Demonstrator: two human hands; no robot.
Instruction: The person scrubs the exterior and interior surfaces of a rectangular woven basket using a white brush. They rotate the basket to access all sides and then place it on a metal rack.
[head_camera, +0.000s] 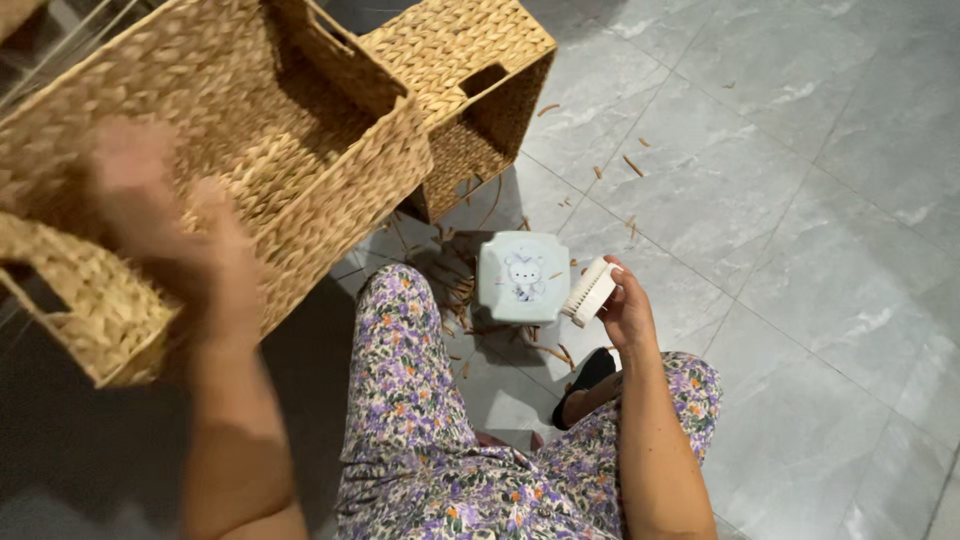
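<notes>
Head view: left hand (165, 235), blurred, grips the near woven basket (300, 130) by its rim, raised off the floor; right hand (625, 310) closes around a white brush (590, 292), beside a pale square stool (522, 277).

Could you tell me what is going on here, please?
A person in floral trousers holds a large woven basket with the left hand, which is blurred. The right hand grips a small white brush beside a pale blue square stool. A second woven basket lies on the grey tiled floor, with bits of straw scattered about.
</notes>
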